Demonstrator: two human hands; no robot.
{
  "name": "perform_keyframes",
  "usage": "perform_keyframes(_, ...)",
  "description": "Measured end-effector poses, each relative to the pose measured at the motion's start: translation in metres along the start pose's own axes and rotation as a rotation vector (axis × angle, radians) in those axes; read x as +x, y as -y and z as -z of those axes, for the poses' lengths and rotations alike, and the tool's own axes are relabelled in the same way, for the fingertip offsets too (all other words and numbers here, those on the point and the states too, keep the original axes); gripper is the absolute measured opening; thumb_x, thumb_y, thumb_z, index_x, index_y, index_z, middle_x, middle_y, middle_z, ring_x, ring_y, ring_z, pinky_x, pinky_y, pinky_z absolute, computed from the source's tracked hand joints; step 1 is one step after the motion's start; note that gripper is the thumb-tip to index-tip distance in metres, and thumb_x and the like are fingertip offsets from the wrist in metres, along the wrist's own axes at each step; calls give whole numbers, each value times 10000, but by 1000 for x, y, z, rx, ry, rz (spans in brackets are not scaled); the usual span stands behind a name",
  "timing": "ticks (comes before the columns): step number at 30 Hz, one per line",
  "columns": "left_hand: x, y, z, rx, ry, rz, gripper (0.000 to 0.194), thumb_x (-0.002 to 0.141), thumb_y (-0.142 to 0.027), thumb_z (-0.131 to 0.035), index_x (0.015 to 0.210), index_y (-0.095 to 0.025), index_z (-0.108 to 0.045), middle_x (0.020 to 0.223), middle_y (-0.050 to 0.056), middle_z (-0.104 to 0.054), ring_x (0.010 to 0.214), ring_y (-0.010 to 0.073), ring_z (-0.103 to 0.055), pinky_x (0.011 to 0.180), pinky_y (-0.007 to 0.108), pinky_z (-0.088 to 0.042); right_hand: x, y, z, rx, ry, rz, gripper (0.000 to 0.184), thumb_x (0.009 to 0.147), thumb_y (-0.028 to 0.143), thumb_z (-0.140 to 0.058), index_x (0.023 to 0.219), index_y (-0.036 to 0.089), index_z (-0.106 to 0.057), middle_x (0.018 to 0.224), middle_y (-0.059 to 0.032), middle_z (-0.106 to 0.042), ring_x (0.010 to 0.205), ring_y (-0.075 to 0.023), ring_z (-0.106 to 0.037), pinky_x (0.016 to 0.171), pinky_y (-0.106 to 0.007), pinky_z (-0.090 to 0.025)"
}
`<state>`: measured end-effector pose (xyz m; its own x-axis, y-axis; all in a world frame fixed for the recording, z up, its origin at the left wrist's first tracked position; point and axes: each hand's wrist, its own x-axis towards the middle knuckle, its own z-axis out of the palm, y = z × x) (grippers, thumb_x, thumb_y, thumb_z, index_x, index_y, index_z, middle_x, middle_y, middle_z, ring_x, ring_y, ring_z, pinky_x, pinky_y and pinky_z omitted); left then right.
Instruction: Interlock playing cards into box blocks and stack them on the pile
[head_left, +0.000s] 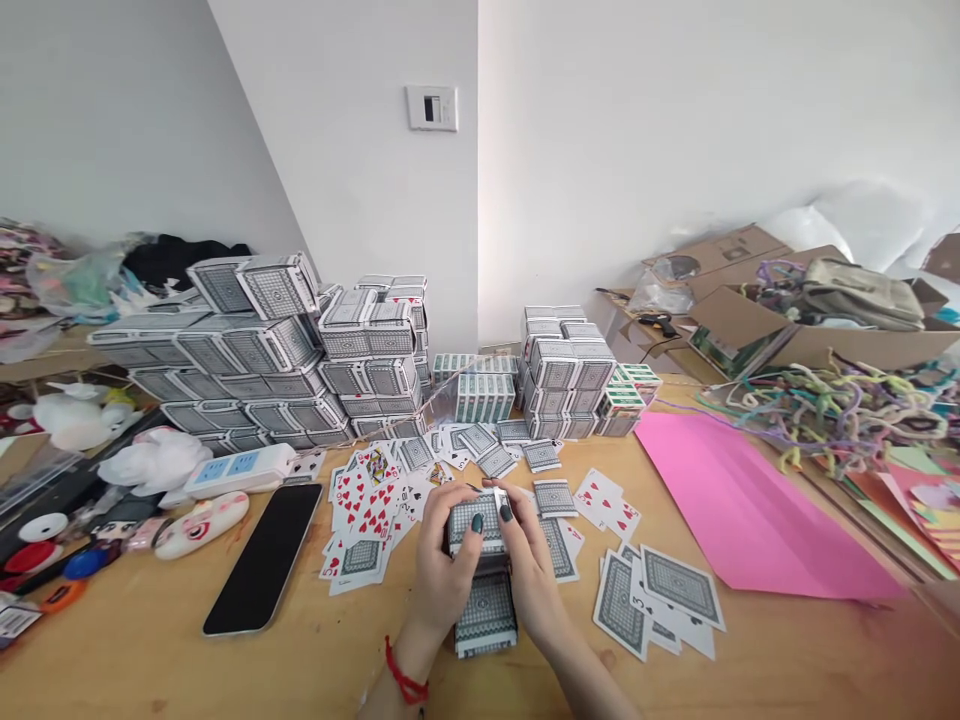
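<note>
Through my head camera, the left hand (439, 555) and right hand (531, 550) close around a card-covered block (487, 515), thumbs on top, fingers curled along its sides. It sits near the middle of the table's (300, 660) front edge, another card-backed piece (486, 612) just nearer that edge; I can't tell if they join. Both forearms slant inward from the front.
</note>
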<state>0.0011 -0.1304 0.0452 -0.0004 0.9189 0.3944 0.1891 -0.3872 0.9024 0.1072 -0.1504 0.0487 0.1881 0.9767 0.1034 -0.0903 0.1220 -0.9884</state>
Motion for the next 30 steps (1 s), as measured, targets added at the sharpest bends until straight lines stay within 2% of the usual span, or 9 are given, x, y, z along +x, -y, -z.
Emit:
perform_keyframes(5,-1,3,1,69,-17,-57,230,685,-114,-446,869,-213,-541,1024,60,-528,1039,227,-471,914,406,-368,0,3,-1,-2,-37,2,260,843,338,-404,1062,242,-508,1115,-33,-555,1072,-182,-484,954,-343,-351)
perform_keyframes(15,-4,13,2,29,-46,-20,239,651,-91,-435,830,-213,-536,1029,51,-525,1025,224,-484,892,389,-390,1,-1,-2,107,-93,-54,242,819,342,-433,1021,233,-509,997,-33,-583,942,-178,-542,856,-321,-432)
perform_keyframes(19,-4,12,2,21,-52,-25,240,650,-84,-429,826,-212,-531,1037,54,-519,1026,223,-480,894,394,-386,0,2,-2,77,-93,-72,268,822,337,-418,1050,236,-517,1075,-33,-573,1000,-180,-523,890,-325,-408)
perform_keyframes(24,-3,10,3,40,-49,-17,217,655,-106,-431,814,-215,-530,1039,56,-527,1035,229,-478,909,405,-374,-2,-1,-1,-6,-112,-79,354,829,359,-413,1149,243,-508,1235,-33,-508,1157,-197,-431,994,-375,-312)
perform_keyframes(30,-2,9,2,22,-38,-32,249,632,-82,-421,808,-220,-530,1021,45,-531,1005,214,-489,880,380,-390,-2,-3,-3,-55,-98,-48,380,844,347,-387,1195,244,-488,1239,-33,-512,1161,-190,-433,1005,-382,-309)
